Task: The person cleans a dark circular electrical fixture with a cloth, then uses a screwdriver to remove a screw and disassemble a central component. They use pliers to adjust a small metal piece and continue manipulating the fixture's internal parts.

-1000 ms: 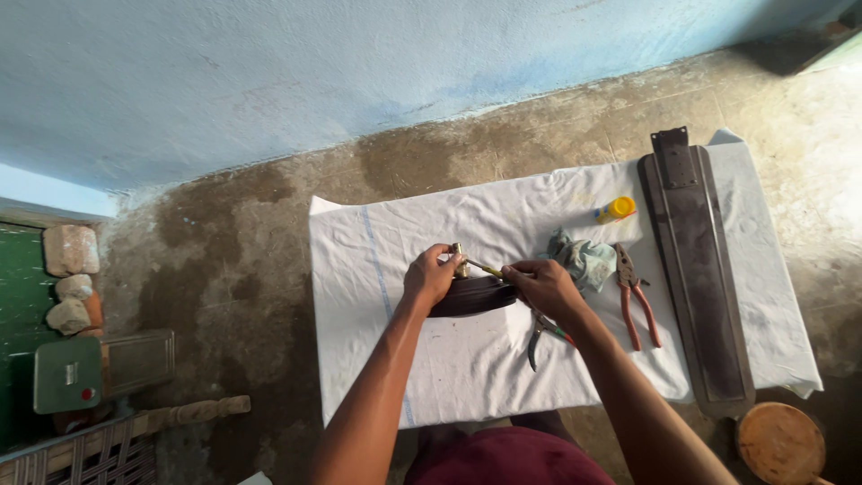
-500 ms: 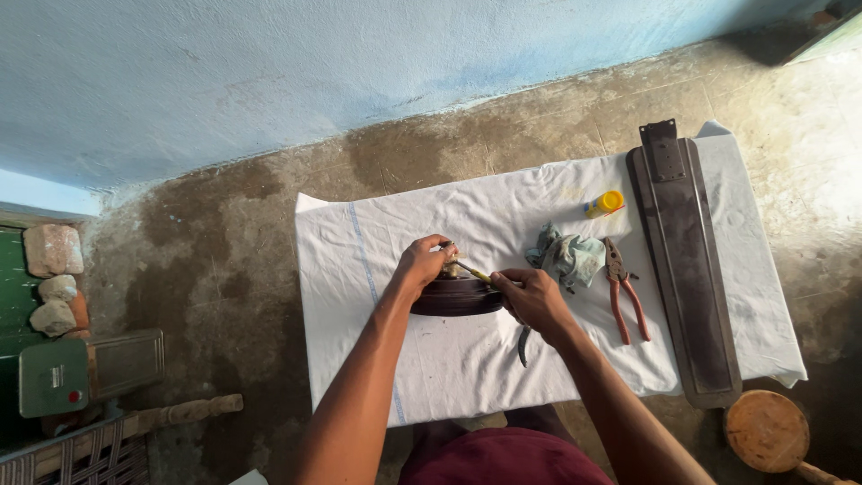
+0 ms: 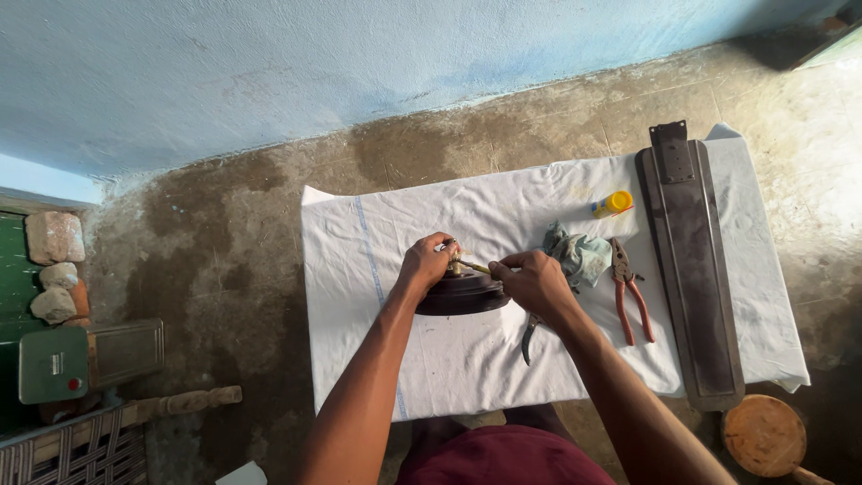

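Note:
A dark round dome-shaped part [image 3: 462,295] lies on a white cloth [image 3: 503,359] spread on the floor. My left hand [image 3: 426,263] pinches a small metal piece at the top of the dome. My right hand [image 3: 536,283] grips a thin yellowish tool [image 3: 475,267] whose tip meets the same spot. Both hands are curled shut over the dome's centre, so the fitting itself is mostly hidden.
On the cloth lie red-handled pliers [image 3: 628,294], a second dark-handled tool [image 3: 528,337] under my right wrist, a crumpled grey-green rag [image 3: 579,253], a small yellow bottle [image 3: 612,205] and a long dark fan blade [image 3: 691,269]. A round wooden stool [image 3: 764,436] and a green box [image 3: 54,364] stand on the concrete floor.
The view has shifted slightly; both hands stay on the dome's centre, with only small movement of the fingers and the thin tool.

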